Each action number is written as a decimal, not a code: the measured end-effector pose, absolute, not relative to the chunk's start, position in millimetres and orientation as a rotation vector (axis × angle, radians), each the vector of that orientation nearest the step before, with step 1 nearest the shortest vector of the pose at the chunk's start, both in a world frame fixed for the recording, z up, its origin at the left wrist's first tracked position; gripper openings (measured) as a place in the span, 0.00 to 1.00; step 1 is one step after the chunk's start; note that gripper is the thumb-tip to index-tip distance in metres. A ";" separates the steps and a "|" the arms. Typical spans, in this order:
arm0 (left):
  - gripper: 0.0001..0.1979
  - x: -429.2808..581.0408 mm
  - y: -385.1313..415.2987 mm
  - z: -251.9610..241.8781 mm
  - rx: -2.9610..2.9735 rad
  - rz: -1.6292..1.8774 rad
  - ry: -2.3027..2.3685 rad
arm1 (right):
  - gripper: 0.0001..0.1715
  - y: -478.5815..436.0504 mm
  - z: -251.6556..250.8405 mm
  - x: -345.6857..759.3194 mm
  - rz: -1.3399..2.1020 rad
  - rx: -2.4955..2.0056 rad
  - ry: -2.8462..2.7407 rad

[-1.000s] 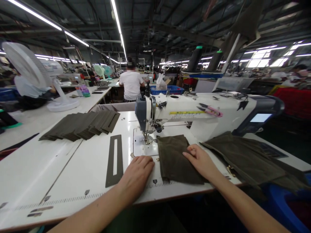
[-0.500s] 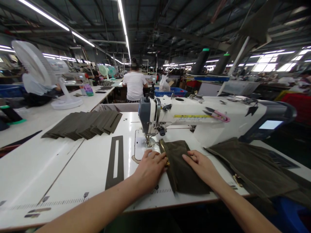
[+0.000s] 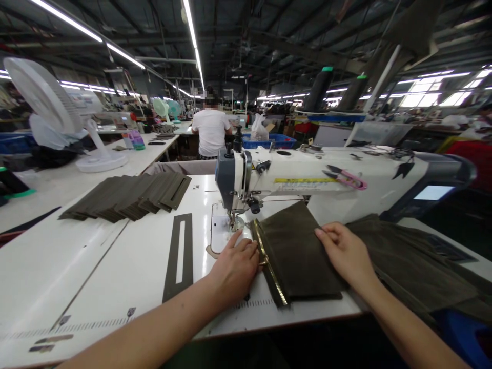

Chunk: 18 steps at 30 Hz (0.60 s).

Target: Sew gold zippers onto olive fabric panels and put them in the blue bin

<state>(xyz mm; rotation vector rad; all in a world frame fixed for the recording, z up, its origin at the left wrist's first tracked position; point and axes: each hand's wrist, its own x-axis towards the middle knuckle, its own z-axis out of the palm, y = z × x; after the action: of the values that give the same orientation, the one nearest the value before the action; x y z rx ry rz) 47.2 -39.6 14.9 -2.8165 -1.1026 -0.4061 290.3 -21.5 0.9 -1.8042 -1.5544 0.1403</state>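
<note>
We are pressing olive fabric (image 3: 294,251) flat with our spread right hand (image 3: 346,253), our spread left hand (image 3: 235,271) touching its brass-looking zipper (image 3: 268,264).

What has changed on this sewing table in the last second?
The olive fabric panel has swung and slid toward the presser foot, and a brass zipper now shows along its left edge, against the left hand. The right hand has moved rightward, its fingers resting on the panel. The stack of olive panels and the slotted template stayed put.
</note>
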 end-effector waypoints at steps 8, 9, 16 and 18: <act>0.31 51.5 -40.2 23.9 -2.816 -0.397 -1.306 | 0.19 -3.4 1.5 302.5 0.196 -2.017 -1.756; 0.38 52.4 -38.2 22.0 -2.813 -0.401 -1.312 | 0.22 2.3 3.9 301.5 0.191 -2.035 -1.763; 0.49 35.4 -34.9 24.4 -2.968 -0.164 -1.284 | 0.20 39.3 11.2 277.5 0.172 -1.977 -1.903; 0.49 27.4 -38.5 30.4 -2.966 -0.135 -1.293 | 0.14 36.6 6.4 269.9 0.111 -1.939 -1.951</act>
<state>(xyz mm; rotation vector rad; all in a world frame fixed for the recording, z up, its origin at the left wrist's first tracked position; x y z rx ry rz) 27.4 -38.5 30.4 -2.9656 -1.2931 -0.1355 269.9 36.6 6.4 -1.9388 -1.9506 0.1112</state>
